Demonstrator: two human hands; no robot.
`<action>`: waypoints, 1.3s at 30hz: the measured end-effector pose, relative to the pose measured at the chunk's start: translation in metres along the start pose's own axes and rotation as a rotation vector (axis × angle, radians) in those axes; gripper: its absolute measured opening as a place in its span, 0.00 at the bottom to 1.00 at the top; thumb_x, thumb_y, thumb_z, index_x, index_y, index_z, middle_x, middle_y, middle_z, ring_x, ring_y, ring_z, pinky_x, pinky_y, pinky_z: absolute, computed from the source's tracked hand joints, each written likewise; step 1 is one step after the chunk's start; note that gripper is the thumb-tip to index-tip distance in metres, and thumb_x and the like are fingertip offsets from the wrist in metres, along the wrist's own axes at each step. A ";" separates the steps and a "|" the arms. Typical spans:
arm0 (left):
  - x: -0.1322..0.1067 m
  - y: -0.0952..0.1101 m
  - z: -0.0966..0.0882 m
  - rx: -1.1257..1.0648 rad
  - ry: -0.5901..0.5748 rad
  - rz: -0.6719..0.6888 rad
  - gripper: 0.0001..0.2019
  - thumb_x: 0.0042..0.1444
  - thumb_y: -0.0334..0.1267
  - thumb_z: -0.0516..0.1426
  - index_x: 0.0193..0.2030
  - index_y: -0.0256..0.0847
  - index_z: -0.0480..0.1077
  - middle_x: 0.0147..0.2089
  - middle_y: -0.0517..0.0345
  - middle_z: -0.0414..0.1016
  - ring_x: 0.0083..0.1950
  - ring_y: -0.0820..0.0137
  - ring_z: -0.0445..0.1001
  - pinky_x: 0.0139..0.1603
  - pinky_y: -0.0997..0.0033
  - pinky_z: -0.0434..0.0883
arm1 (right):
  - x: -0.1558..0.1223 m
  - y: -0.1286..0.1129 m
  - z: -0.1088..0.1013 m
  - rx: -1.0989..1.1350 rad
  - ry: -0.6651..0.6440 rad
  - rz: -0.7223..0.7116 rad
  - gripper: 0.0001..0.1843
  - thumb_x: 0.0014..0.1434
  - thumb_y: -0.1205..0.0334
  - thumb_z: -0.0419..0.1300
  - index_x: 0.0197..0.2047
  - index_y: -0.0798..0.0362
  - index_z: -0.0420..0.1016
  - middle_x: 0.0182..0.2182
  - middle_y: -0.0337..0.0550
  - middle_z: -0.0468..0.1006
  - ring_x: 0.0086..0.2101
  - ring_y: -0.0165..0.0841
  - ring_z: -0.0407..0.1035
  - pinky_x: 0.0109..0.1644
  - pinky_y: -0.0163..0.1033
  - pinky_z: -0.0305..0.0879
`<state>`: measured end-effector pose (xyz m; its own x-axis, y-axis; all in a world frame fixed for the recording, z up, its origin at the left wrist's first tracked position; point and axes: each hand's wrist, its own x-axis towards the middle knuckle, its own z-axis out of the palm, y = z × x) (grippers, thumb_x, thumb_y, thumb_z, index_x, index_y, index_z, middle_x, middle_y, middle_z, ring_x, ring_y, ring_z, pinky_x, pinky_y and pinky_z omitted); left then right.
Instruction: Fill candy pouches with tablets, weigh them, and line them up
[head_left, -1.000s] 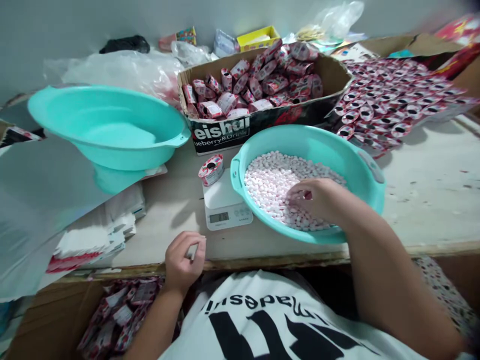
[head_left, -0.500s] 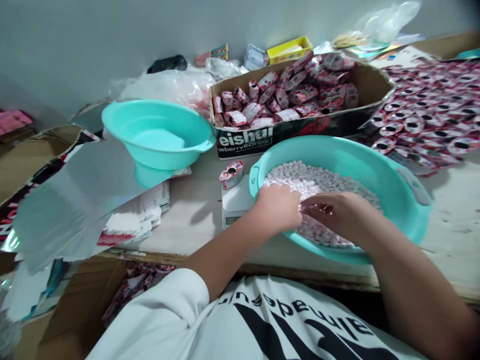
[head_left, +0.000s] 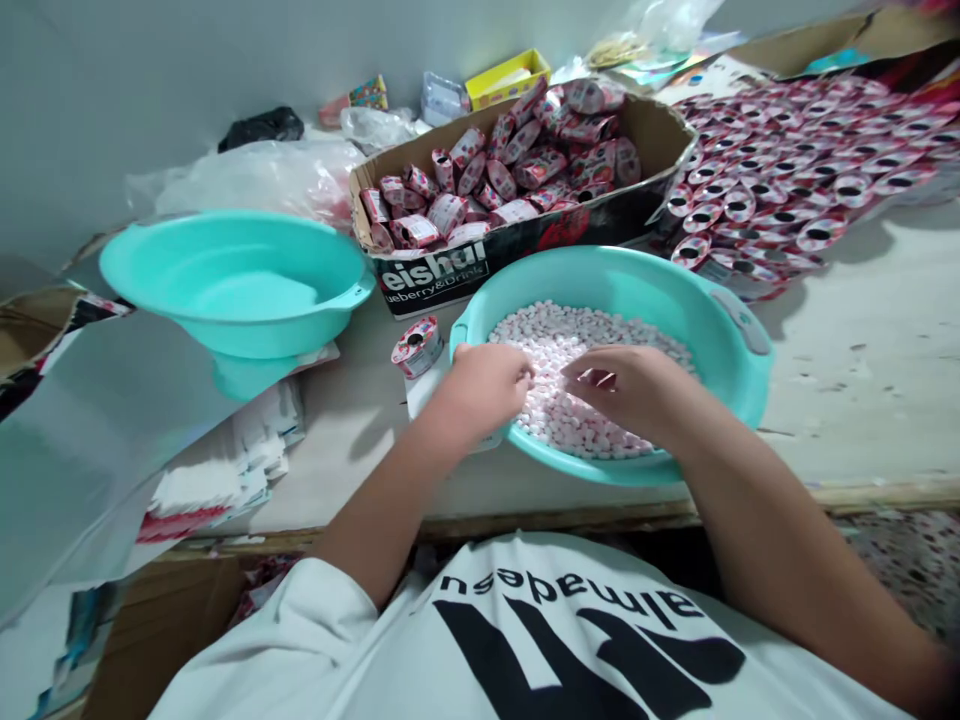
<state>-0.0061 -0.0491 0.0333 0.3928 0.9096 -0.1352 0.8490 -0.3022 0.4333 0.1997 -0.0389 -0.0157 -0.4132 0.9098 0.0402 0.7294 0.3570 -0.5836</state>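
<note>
Both my hands are inside a teal basin (head_left: 675, 290) holding a heap of small white and pink candies (head_left: 570, 335). My left hand (head_left: 484, 385) rests on the candies at the basin's left rim. Its fingers are curled under, and what they hold is hidden. My right hand (head_left: 626, 385) is curled over the middle of the heap, with a small pink-and-white packet showing between its fingers. The fingertips of the two hands point at each other, a short gap apart. A white scale (head_left: 421, 385), mostly hidden by my left hand, carries a small round packet (head_left: 418, 345).
A second teal basin (head_left: 240, 280) stands at the left on an upturned one. A cardboard box (head_left: 525, 235) of filled red-and-white packs sits behind. Several flat wrappers (head_left: 787, 170) are spread at the back right. Paper stacks (head_left: 225, 470) and a foil sheet (head_left: 90, 420) lie at the left.
My left hand has come up from the table's front edge into the basin, beside my right hand. My right hand has stayed on the candies. The view has shifted.
</note>
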 end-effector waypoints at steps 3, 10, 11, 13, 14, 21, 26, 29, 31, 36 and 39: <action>-0.003 -0.008 -0.016 -0.142 0.023 0.035 0.10 0.59 0.33 0.57 0.42 0.41 0.80 0.43 0.56 0.83 0.44 0.66 0.78 0.45 0.69 0.70 | 0.000 -0.004 -0.003 -0.015 -0.040 0.018 0.11 0.59 0.61 0.57 0.35 0.51 0.81 0.33 0.42 0.81 0.31 0.34 0.74 0.35 0.36 0.65; -0.002 -0.012 -0.008 -0.258 0.109 0.185 0.10 0.59 0.31 0.57 0.42 0.40 0.80 0.42 0.58 0.83 0.40 0.72 0.77 0.42 0.75 0.70 | 0.000 -0.007 -0.002 -0.020 -0.138 0.078 0.09 0.56 0.67 0.59 0.36 0.51 0.81 0.36 0.41 0.80 0.33 0.32 0.72 0.37 0.34 0.62; -0.002 -0.012 -0.006 -0.281 0.139 0.210 0.09 0.60 0.32 0.58 0.43 0.40 0.80 0.42 0.58 0.83 0.39 0.73 0.77 0.41 0.76 0.70 | 0.000 -0.008 -0.003 -0.029 -0.144 0.067 0.09 0.56 0.67 0.59 0.36 0.51 0.81 0.36 0.41 0.80 0.33 0.32 0.72 0.37 0.34 0.61; -0.003 -0.012 -0.002 -0.328 0.176 0.224 0.09 0.60 0.35 0.59 0.44 0.40 0.80 0.42 0.58 0.83 0.37 0.74 0.76 0.38 0.76 0.70 | 0.000 -0.009 -0.004 -0.036 -0.158 0.053 0.09 0.56 0.66 0.60 0.37 0.51 0.81 0.35 0.42 0.80 0.32 0.32 0.71 0.36 0.34 0.60; -0.004 -0.012 -0.002 -0.353 0.176 0.209 0.09 0.60 0.36 0.59 0.43 0.40 0.80 0.41 0.58 0.83 0.37 0.74 0.76 0.37 0.76 0.70 | 0.000 -0.010 -0.004 -0.035 -0.174 0.049 0.09 0.56 0.66 0.60 0.38 0.52 0.81 0.35 0.42 0.80 0.32 0.32 0.70 0.35 0.34 0.60; -0.011 -0.015 -0.002 -0.534 0.095 0.080 0.10 0.57 0.41 0.63 0.42 0.40 0.81 0.41 0.55 0.84 0.41 0.69 0.80 0.41 0.73 0.75 | 0.000 -0.005 -0.004 -0.017 -0.184 0.018 0.09 0.57 0.64 0.61 0.40 0.52 0.81 0.33 0.44 0.80 0.32 0.33 0.70 0.36 0.34 0.59; -0.013 -0.016 0.002 -0.657 0.227 -0.030 0.14 0.53 0.42 0.66 0.45 0.38 0.82 0.43 0.51 0.84 0.41 0.67 0.81 0.42 0.70 0.77 | -0.001 -0.002 -0.002 0.007 -0.192 0.026 0.09 0.57 0.60 0.62 0.39 0.52 0.81 0.32 0.44 0.79 0.32 0.33 0.70 0.37 0.35 0.60; -0.020 -0.028 -0.004 -0.671 0.283 -0.076 0.14 0.51 0.41 0.67 0.43 0.39 0.82 0.41 0.51 0.84 0.39 0.67 0.81 0.42 0.70 0.78 | -0.003 -0.004 -0.004 0.017 -0.206 0.018 0.09 0.58 0.59 0.62 0.38 0.52 0.81 0.34 0.45 0.79 0.32 0.33 0.70 0.38 0.35 0.60; -0.026 -0.044 -0.013 -0.672 0.402 -0.124 0.15 0.50 0.42 0.68 0.44 0.38 0.82 0.40 0.51 0.84 0.38 0.67 0.81 0.40 0.71 0.78 | -0.004 -0.005 -0.005 0.020 -0.224 -0.005 0.09 0.58 0.60 0.61 0.38 0.52 0.81 0.36 0.46 0.79 0.33 0.34 0.70 0.39 0.36 0.61; -0.038 -0.089 -0.036 -0.587 0.756 -0.249 0.18 0.46 0.42 0.70 0.42 0.35 0.80 0.35 0.52 0.83 0.33 0.70 0.79 0.35 0.74 0.76 | -0.003 -0.007 -0.005 0.033 -0.253 0.013 0.10 0.58 0.61 0.60 0.40 0.52 0.82 0.40 0.46 0.78 0.36 0.35 0.71 0.40 0.36 0.62; -0.040 -0.104 -0.040 -0.519 0.866 -0.296 0.14 0.47 0.42 0.68 0.39 0.35 0.80 0.31 0.55 0.81 0.29 0.73 0.77 0.33 0.75 0.75 | -0.001 -0.006 -0.004 0.039 -0.268 0.041 0.10 0.58 0.60 0.61 0.41 0.51 0.81 0.40 0.45 0.78 0.36 0.35 0.71 0.40 0.36 0.63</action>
<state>-0.1245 -0.0426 0.0286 -0.3664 0.8821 0.2960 0.5340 -0.0612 0.8433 0.1977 -0.0414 -0.0092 -0.5167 0.8331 -0.1974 0.7294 0.3075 -0.6111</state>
